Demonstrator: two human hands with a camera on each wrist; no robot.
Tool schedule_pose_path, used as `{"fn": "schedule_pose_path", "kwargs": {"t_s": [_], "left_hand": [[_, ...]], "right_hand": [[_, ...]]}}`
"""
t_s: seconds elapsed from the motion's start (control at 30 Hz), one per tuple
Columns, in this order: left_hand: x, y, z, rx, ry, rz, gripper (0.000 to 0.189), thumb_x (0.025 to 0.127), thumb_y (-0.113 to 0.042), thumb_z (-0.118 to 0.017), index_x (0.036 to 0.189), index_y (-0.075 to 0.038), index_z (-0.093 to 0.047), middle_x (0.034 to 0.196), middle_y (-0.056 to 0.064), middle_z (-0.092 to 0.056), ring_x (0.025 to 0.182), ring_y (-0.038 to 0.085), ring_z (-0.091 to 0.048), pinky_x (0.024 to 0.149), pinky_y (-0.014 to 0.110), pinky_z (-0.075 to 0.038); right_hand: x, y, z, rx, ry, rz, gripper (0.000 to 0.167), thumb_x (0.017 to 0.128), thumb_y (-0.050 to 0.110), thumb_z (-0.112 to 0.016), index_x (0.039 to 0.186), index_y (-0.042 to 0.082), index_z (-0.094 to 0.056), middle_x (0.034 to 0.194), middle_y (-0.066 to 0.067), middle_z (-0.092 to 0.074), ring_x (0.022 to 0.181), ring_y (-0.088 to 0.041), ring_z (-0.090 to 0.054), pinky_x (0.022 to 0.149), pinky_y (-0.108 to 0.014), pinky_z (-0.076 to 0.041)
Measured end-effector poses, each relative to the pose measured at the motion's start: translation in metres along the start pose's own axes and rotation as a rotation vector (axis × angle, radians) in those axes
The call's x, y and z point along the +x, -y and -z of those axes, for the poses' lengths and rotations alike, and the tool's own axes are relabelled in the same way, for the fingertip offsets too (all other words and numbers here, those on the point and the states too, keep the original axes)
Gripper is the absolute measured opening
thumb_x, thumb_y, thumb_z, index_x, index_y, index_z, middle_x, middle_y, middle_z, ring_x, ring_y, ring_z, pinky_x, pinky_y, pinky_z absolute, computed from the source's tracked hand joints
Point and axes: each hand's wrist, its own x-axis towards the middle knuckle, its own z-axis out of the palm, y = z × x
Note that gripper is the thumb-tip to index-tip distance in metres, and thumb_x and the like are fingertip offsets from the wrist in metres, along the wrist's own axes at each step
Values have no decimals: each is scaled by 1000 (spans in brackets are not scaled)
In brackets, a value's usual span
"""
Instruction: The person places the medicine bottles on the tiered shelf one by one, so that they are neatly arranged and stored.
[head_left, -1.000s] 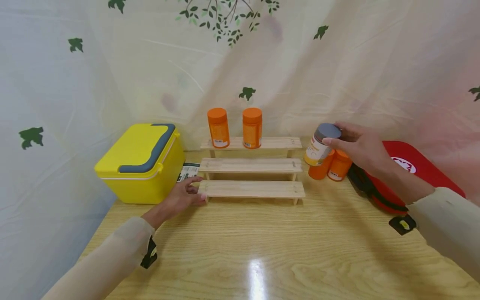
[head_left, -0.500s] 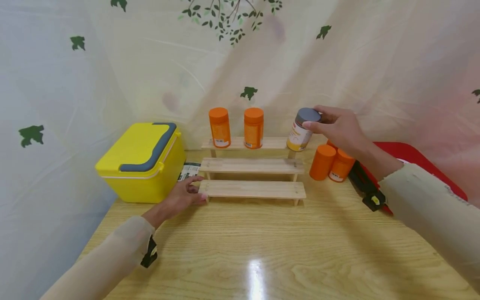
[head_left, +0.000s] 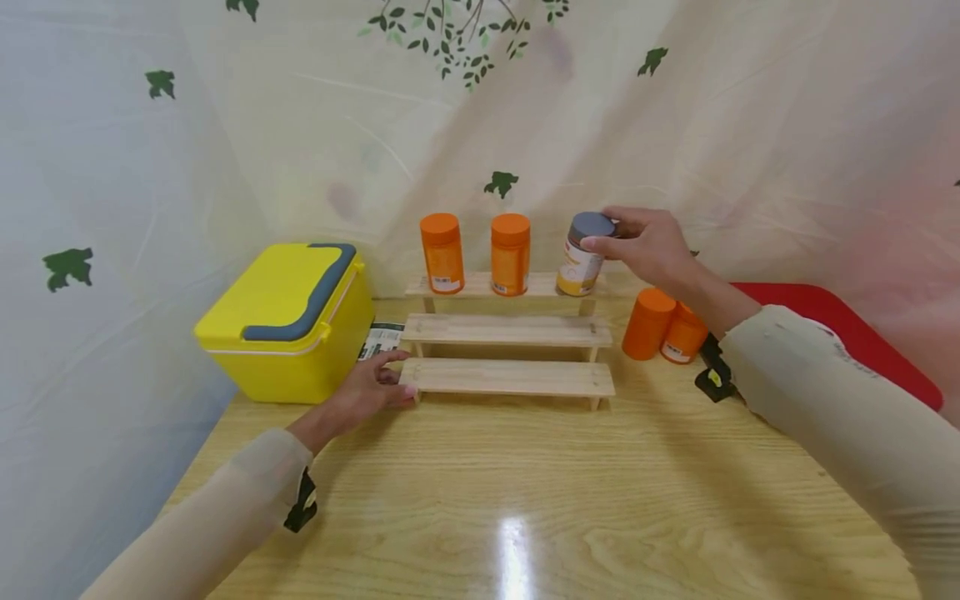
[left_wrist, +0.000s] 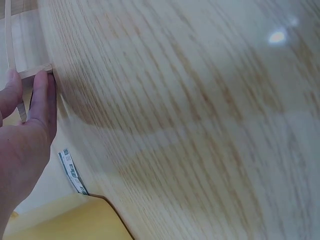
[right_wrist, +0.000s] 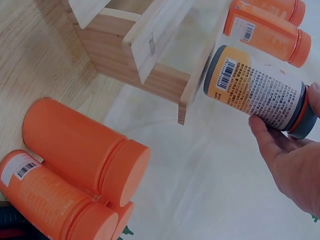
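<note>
My right hand [head_left: 651, 250] grips a supplement jar [head_left: 579, 268] with a grey lid and a white and yellow label, near the lid. The jar stands about upright at the right part of the top step of a three-step wooden rack [head_left: 508, 377]. In the right wrist view, the base of the jar [right_wrist: 250, 87] is right at the top board. Two orange jars [head_left: 442, 262] [head_left: 511, 265] stand to its left on the same step. My left hand [head_left: 363, 390] grips the left end of the lowest step; the left wrist view shows its fingers [left_wrist: 41, 95] around the wood.
Several orange jars [head_left: 649, 325] stand on the table right of the rack. Behind my right sleeve lies a red case [head_left: 832, 321]. A yellow cooler box [head_left: 281, 325] stands at the left, with a printed packet [head_left: 382, 340] beside it. A leaf-patterned cloth hangs behind.
My right hand has carried the grey-lidded jar left and up, from over the orange jars to the top step. The jar is now more upright. My left hand stays on the rack.
</note>
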Motion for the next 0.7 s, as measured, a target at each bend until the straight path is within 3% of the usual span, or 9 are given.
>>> {"fn": "schedule_pose_path", "kwargs": {"t_s": [0.47, 0.7], "left_hand": [[1, 0, 0, -37, 5, -15, 61, 88, 2, -65, 143, -7, -39, 104, 21, -59, 88, 26, -67, 83, 36, -56], [0, -1, 0, -7, 4, -9, 62, 88, -1, -66, 144, -7, -39, 105, 20, -60, 87, 23, -66, 83, 34, -56]], "right_hand": [[10, 0, -6, -56, 22, 11, 70, 89, 39, -68, 145, 7, -43, 131, -18, -55, 110, -28, -53, 88, -37, -48], [12, -1, -10, -95, 18, 20, 72, 89, 41, -68, 145, 5, -41, 133, -17, -53, 114, -29, -52, 88, -39, -49]]}}
